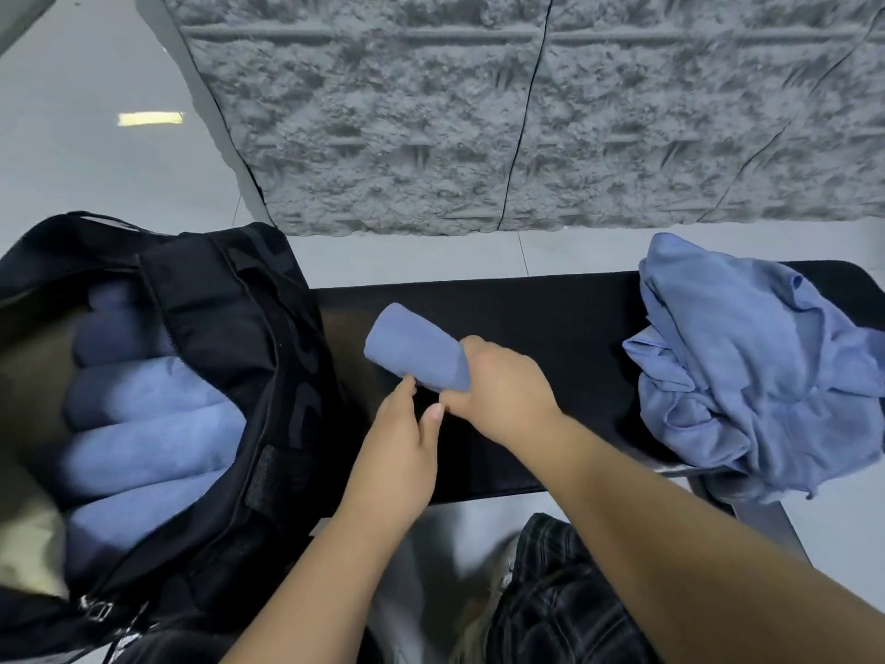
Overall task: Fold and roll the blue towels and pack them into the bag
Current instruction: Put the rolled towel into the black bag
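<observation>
A rolled blue towel (pixel 412 345) lies slanted over the middle of the black bench (pixel 550 318). My right hand (pixel 503 390) grips its near end, fingers wrapped around the roll. My left hand (pixel 402 443) touches the roll's lower edge with its fingertips, thumb apart. On the left stands an open black bag (pixel 230 337) with several rolled blue towels (pixel 143 438) stacked inside. A heap of loose, crumpled blue towels (pixel 747 376) rests on the bench's right end.
A grey textured wall panel (pixel 527 112) rises behind the bench. Pale tiled floor (pixel 96 136) lies to the left. My plaid trouser leg (pixel 550 606) shows below the bench's near edge.
</observation>
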Action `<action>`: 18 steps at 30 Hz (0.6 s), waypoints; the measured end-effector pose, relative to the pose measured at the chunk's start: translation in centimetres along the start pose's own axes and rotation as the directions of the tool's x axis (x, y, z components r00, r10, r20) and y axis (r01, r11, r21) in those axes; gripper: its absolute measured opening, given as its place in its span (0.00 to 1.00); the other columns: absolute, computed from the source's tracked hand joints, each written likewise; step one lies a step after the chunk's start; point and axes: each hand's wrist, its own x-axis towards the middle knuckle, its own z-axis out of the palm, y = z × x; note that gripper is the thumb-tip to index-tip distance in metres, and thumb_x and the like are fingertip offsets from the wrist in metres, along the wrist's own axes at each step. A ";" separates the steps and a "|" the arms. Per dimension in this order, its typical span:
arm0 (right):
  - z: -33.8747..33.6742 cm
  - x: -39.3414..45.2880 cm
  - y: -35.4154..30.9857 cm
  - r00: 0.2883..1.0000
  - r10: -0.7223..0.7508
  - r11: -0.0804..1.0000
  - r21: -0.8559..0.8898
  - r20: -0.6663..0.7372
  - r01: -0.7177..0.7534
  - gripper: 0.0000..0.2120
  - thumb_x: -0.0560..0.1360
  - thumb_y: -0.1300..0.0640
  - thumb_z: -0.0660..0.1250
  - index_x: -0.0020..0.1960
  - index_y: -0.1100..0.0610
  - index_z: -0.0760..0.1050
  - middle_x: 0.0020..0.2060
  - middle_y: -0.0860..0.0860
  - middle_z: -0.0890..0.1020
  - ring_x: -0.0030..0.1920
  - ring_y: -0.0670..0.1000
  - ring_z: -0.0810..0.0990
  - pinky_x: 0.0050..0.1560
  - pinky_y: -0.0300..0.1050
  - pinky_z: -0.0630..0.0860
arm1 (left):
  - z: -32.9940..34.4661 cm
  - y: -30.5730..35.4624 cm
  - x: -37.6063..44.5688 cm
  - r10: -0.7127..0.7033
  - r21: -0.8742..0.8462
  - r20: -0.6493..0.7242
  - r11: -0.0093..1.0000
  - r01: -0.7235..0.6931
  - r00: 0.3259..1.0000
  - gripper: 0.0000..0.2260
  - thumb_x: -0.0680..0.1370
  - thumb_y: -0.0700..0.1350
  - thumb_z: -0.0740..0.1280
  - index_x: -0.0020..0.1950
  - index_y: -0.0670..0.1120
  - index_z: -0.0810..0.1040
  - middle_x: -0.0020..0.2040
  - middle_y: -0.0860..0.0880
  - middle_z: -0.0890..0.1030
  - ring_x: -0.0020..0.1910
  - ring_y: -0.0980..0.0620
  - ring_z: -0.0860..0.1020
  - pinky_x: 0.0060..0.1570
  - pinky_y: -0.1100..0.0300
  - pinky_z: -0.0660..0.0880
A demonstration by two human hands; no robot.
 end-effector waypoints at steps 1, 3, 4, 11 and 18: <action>0.1 -1.0 -0.4 1.000 0.004 0.999 0.049 0.016 -0.005 0.14 0.71 0.47 0.65 0.48 0.55 0.66 0.38 0.48 0.74 0.38 0.52 0.75 0.36 0.43 0.67 | -0.3 0.0 -0.2 -0.015 -0.065 -0.011 0.998 0.014 1.000 0.13 0.81 0.48 0.56 0.66 0.51 0.68 0.58 0.60 0.75 0.55 0.66 0.73 0.47 0.75 0.68; 0.0 -2.9 -1.4 0.999 -0.015 0.990 0.139 0.033 0.010 0.15 0.72 0.46 0.64 0.51 0.55 0.68 0.40 0.48 0.75 0.38 0.51 0.76 0.34 0.44 0.69 | -1.0 0.3 -0.6 -0.051 -0.201 -0.059 0.979 0.038 0.997 0.11 0.81 0.48 0.57 0.61 0.46 0.69 0.52 0.56 0.78 0.49 0.65 0.77 0.43 0.72 0.71; -0.3 -3.8 -1.9 0.999 -0.036 0.983 0.182 0.033 0.030 0.15 0.72 0.46 0.64 0.51 0.55 0.68 0.41 0.49 0.76 0.39 0.51 0.77 0.34 0.45 0.70 | -1.4 0.7 -0.9 -0.074 -0.258 -0.085 0.965 0.050 0.994 0.11 0.80 0.48 0.59 0.61 0.45 0.69 0.52 0.54 0.78 0.47 0.62 0.77 0.41 0.69 0.73; -5.1 -7.4 -5.1 0.974 -0.225 0.901 0.386 0.031 0.196 0.07 0.70 0.58 0.65 0.48 0.54 0.72 0.38 0.48 0.78 0.38 0.51 0.75 0.37 0.47 0.72 | -5.9 2.3 -3.5 -0.027 -0.494 0.020 0.869 0.033 0.999 0.21 0.74 0.47 0.69 0.66 0.49 0.68 0.55 0.49 0.80 0.55 0.52 0.79 0.52 0.55 0.78; -6.8 -9.1 -10.6 0.926 -0.360 0.891 0.335 0.112 0.306 0.39 0.69 0.56 0.64 0.76 0.45 0.50 0.51 0.47 0.79 0.42 0.48 0.78 0.40 0.47 0.76 | -11.1 2.2 -6.9 -0.010 -0.626 -0.032 0.780 -0.012 0.999 0.31 0.64 0.45 0.76 0.64 0.49 0.69 0.55 0.47 0.82 0.55 0.49 0.80 0.51 0.50 0.77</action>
